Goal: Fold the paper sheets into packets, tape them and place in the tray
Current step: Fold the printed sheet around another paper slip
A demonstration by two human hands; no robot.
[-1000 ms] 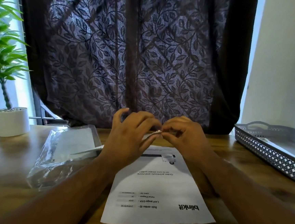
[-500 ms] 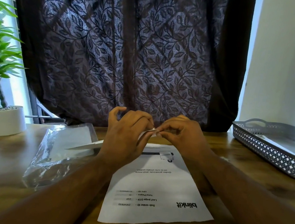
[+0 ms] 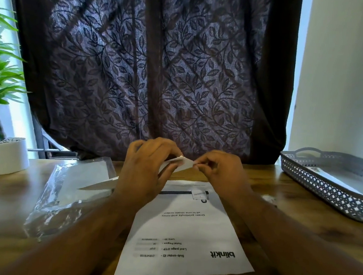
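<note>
Gripping the folded paper (image 3: 183, 164) in the curled fingers of the left hand (image 3: 147, 171), pinching its right tip between thumb and forefinger of the right hand (image 3: 219, 173), holding it raised above the printed sheet (image 3: 187, 236) lying flat below the fingers, with the grey tray (image 3: 325, 193) well apart to the fingers' right

Seen from a head-worn camera: a person's bare left hand (image 3: 144, 173) and bare right hand (image 3: 219, 173); the left forearm (image 3: 68, 237) and right forearm (image 3: 298, 246) likewise uncovered as far as the frame's lower edge shows them; knuckles and finger joints stand out in dim, backlit light; fingernails too small to make out.
</note>
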